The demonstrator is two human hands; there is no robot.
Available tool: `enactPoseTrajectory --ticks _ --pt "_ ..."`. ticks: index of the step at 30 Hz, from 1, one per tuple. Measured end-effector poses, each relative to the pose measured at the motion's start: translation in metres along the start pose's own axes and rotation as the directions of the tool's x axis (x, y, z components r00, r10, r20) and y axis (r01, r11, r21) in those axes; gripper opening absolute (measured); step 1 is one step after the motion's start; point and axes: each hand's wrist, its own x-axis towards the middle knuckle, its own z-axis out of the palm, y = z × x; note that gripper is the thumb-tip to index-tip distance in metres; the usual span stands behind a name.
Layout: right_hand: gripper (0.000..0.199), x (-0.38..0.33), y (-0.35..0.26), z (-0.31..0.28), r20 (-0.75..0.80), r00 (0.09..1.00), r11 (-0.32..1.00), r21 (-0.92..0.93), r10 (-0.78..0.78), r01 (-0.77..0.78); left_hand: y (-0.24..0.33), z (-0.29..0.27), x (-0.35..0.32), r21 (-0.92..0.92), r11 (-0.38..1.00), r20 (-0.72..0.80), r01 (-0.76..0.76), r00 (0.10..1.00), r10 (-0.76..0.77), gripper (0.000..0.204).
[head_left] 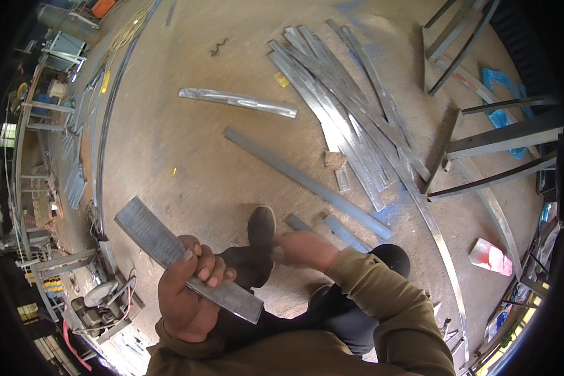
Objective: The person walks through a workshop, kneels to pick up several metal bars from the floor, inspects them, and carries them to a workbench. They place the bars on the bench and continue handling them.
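1. Left hand [188,291], fingers closed around a flat grey steel bar [185,258], holds it slantwise above the concrete floor [169,156].
2. Right hand [304,249] rests near a dark shoe [261,227]; grip indeterminate, fingertips hidden.
3. Risk: the bar's bare edges could cut the palm, or it could slip onto the foot.
4. The bar's underside is unseen; the heap of long grey steel strips [351,119] is bent by the lens.

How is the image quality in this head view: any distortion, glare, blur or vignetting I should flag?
Head view: strong fisheye bending, with black vignette at the corners; the pile of metal strips curves toward the rim. Daylight is even, with glare on the lone shiny strip. The left hand gripping the flat steel bar is sharp; the right hand looks slightly soft.
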Motion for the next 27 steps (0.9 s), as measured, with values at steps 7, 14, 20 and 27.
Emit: enactPoseTrajectory --ticks 7,14,20,27 --pt "0.038 -0.002 -0.001 0.001 -0.013 1.000 1.000 -0.018 0.009 -0.009 -0.001 0.003 0.003 0.013 1.000 -0.021 -0.015 1.000 0.016 0.011" --pt "0.035 -0.006 0.001 -0.001 -0.059 0.998 1.000 -0.026 -0.003 0.001 -0.005 0.007 0.005 0.035 0.999 -0.019 -0.026 0.999 0.026 0.014" --pt "0.036 -0.006 0.006 0.001 -0.068 0.998 1.000 0.009 -0.003 0.004 -0.006 0.007 0.008 0.044 0.999 0.050 0.002 0.999 -0.004 0.014" --pt "0.037 0.001 0.015 0.012 -0.075 0.997 1.000 0.014 0.003 -0.002 -0.003 -0.002 0.011 -0.020 0.997 0.298 0.070 0.953 -0.061 0.024"
